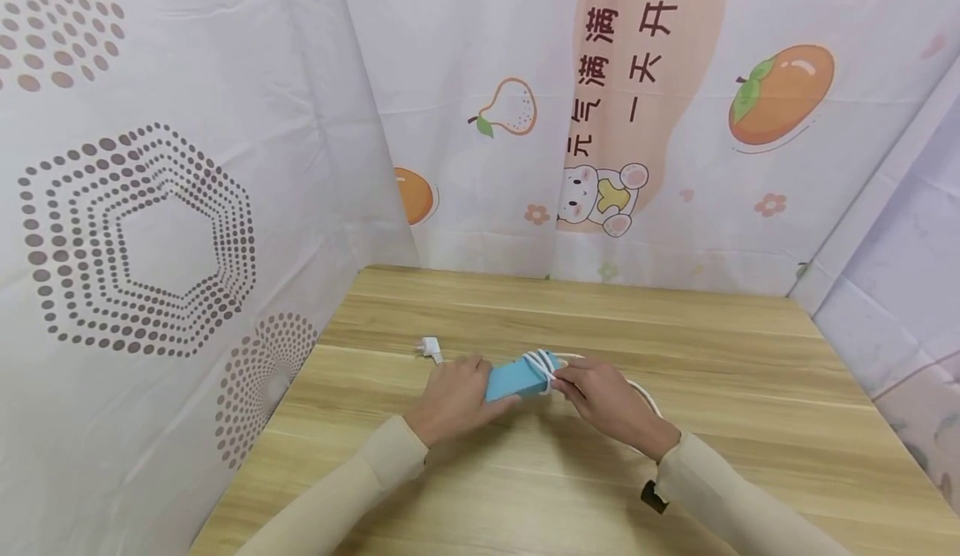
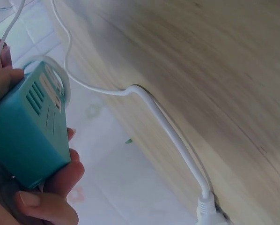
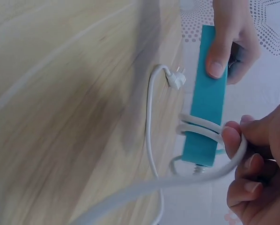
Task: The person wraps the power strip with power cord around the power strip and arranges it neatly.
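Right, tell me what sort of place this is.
Probably a curtained-off work corner: white printed hangings behind and beside a wood-grain table, with a blue power strip held over it.

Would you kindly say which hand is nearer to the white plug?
The left: the left hand grips the blue power strip near the plug, while the right hand pinches the cord at the strip's other end, farther away.
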Available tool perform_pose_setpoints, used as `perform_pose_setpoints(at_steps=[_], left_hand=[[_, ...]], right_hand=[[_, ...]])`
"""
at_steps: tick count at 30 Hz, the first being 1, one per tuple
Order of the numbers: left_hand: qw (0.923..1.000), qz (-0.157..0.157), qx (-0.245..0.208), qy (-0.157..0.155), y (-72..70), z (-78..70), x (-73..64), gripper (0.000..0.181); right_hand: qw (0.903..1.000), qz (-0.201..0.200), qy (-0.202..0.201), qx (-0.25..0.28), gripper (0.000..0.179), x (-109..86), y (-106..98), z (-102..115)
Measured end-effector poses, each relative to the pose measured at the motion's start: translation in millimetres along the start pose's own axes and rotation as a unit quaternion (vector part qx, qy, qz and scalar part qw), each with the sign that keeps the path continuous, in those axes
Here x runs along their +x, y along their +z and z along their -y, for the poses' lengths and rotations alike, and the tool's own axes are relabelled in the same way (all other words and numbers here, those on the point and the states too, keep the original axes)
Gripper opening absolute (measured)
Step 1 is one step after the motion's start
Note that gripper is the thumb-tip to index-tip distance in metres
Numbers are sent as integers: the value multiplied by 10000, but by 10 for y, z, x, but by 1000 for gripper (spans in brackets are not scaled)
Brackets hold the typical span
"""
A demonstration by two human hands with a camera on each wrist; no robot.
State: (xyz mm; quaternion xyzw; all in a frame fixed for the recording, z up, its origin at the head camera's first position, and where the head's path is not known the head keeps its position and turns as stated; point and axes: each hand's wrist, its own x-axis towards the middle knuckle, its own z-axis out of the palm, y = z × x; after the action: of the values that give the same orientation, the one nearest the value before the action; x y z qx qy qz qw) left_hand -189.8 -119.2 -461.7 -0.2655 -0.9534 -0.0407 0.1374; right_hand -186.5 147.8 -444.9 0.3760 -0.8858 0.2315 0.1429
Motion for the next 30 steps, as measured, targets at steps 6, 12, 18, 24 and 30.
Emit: perform_pose_setpoints(at_steps=[6, 12, 18, 24, 30], left_hand=[[9980, -65, -347, -526, -14, 35, 25, 68], [9955, -49, -622, -708, -21, 39, 21, 68], [9942, -74, -809, -709, -23, 42, 12, 67], [9857, -135, -1382, -950, -39, 56, 5, 65], [9811, -138, -1583, -1103, -69, 52, 4, 67]], right_hand=[[9996, 103, 260, 24, 7, -31, -5, 32], [9998, -203, 19, -40, 6, -69, 35, 8], [9990, -381, -230, 94, 9, -96, 89, 4], [9974, -508, -453, 241, 12, -123, 157, -7], [9958, -625, -524, 406, 13, -148, 182, 1]])
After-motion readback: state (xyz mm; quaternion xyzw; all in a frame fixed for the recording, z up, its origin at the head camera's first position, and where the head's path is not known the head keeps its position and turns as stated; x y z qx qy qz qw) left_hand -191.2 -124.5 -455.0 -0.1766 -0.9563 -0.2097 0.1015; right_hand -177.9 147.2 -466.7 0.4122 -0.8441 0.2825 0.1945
